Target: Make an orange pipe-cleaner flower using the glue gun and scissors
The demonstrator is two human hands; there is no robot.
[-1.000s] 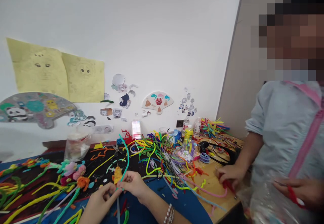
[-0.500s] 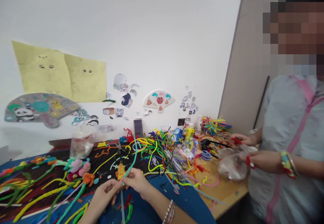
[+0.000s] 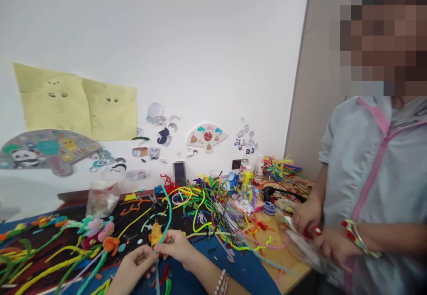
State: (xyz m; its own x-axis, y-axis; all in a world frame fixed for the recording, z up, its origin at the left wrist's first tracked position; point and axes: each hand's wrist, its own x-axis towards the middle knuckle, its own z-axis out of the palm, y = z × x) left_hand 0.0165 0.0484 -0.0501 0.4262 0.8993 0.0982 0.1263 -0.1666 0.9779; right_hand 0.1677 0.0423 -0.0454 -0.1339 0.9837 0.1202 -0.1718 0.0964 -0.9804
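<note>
My left hand (image 3: 136, 266) is closed, its fingertips pinching just under a fuzzy yellow-orange piece (image 3: 155, 234), at the top of a pale thin stem (image 3: 158, 279) that hangs straight down. Against it, my right hand (image 3: 176, 247) pinches a teal pipe cleaner (image 3: 169, 206), whose free end curves up and away from me. Both sets of fingertips nearly meet, and they hide the joint between stem and pipe cleaner. Below my hands lie short red (image 3: 164, 273) and green pipe cleaner pieces.
A tangle of coloured pipe cleaners (image 3: 203, 193) spreads over the table's middle. Finished fuzzy flowers (image 3: 96, 230) lie left, near a clear plastic bag (image 3: 103, 197). Bottles (image 3: 247, 177) stand at the back right. A co-worker (image 3: 363, 175) at the right handles another plastic bag (image 3: 300, 241).
The teal pipe cleaner's free end has tipped left and lower, while my hands stay together at the stem. The co-worker's hands have moved lower and the red thing is now between them.
</note>
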